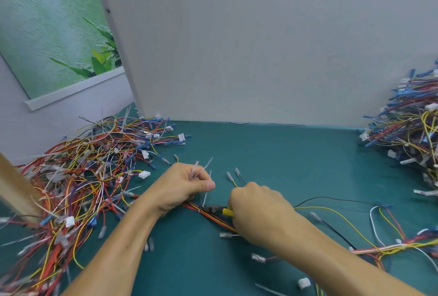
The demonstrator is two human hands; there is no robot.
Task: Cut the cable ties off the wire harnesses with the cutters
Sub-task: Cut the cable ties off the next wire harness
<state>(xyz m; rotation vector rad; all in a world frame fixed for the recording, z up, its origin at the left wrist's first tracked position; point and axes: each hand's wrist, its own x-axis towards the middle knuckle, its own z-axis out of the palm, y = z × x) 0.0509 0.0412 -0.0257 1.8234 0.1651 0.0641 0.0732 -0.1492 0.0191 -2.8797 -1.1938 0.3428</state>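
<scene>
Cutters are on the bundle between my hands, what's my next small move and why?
Probably squeeze the cutters closed. Their tips sit at the pale cable tie around the red and yellow harness, the right hand grips the yellow handles, and the left hand, holding loose cut ties, steadies the harness just beside it.

The teal-green table top (272,153) carries a sprawling tangle of red, yellow and orange wire harnesses (78,189) on its left, a taller heap of blue-tipped wire harnesses (407,134) at the far right, one multicoloured tied harness (388,246) trailing across the near right, and a loose white plastic connector (303,282) nearest.
</scene>
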